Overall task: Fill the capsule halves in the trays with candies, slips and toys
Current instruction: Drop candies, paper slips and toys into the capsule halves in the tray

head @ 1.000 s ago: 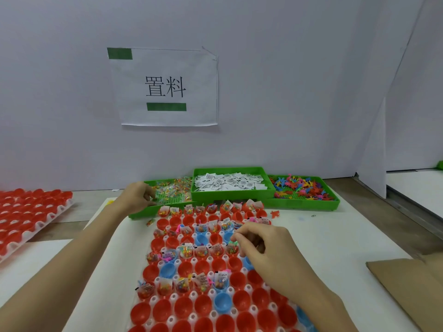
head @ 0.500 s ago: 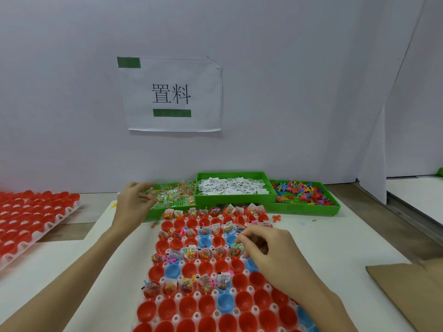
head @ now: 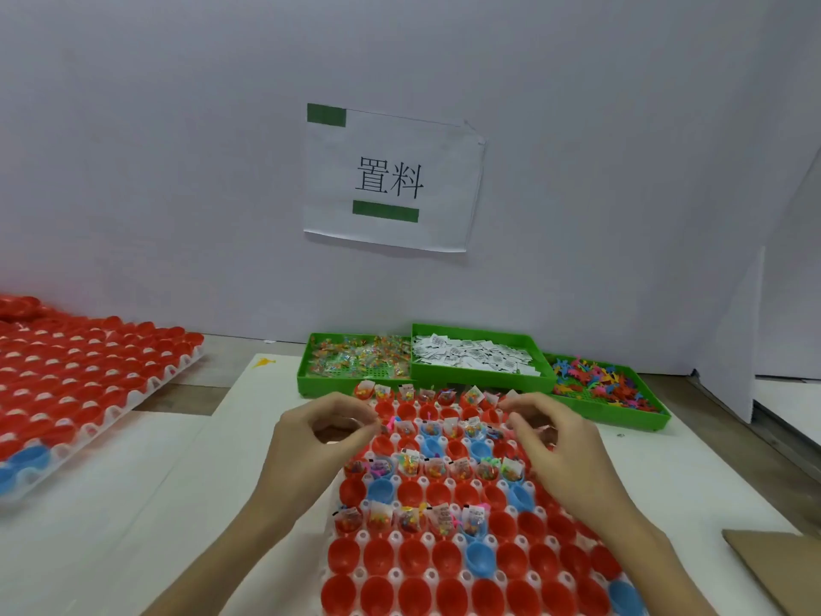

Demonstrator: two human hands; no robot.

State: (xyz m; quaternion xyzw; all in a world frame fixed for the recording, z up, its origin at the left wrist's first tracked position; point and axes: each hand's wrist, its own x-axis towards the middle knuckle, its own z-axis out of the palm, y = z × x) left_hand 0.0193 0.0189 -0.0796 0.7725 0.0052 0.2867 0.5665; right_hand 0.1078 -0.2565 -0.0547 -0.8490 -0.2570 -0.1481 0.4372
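A: Where are the hands right now?

B: Both hover over the upper rows of the capsule tray point(head: 448, 575) at lower centre. The left hand point(head: 320, 442) has thumb and forefinger curled together as if pinching something small; I cannot tell what, or whether anything is there. The right hand point(head: 555, 442) has its fingers curled too, and its contents are hidden.

A: And the supplies?

B: Three green bins sit just beyond the tray: candy packets point(head: 355, 357) on the left, paper slips point(head: 471, 357) in the middle, plastic toys point(head: 599, 384) on the right.

A: How should the drop be done well?

B: Probably row by row. Some rows already hold packets and slips, while many red capsule halves point(head: 382, 557) and blue capsule halves point(head: 480, 557) toward the bottom look empty. Bring the pinch low over one cup, release straight down, and avoid brushing filled neighbours, since the slips stick up and could tip out.

A: The other tray?

B: A second tray point(head: 89, 384) of red halves waits at the left edge.
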